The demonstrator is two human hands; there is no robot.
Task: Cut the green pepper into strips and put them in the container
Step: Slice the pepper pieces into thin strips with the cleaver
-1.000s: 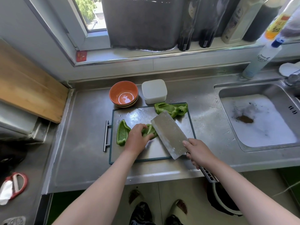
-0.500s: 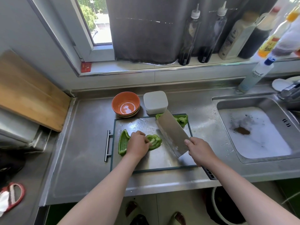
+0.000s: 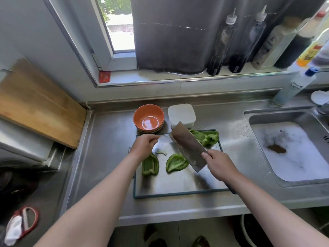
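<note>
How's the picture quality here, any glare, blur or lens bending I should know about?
Head view: the window is blown out white; daylight glares off the cutting board and inside the bowl; the wide lens bows the counter edge; the knife and pepper pieces look fairly sharp.

The left hand [image 3: 144,147] has lifted off the curved green pepper piece [image 3: 177,163], now lying uncovered nearside of its fingertips; the broad steel cleaver [image 3: 188,146] has risen.

The cleaver [image 3: 188,146] is gripped by the right hand [image 3: 219,164] and held tilted above the cutting board [image 3: 178,186]. A flat pepper piece [image 3: 150,165] and a cupped pepper piece [image 3: 176,163] are seen on its left half, a larger pepper chunk [image 3: 207,138] at its far right corner. The left hand [image 3: 143,147] is held over its far left corner, fingers [image 3: 154,139] bunched.
</note>
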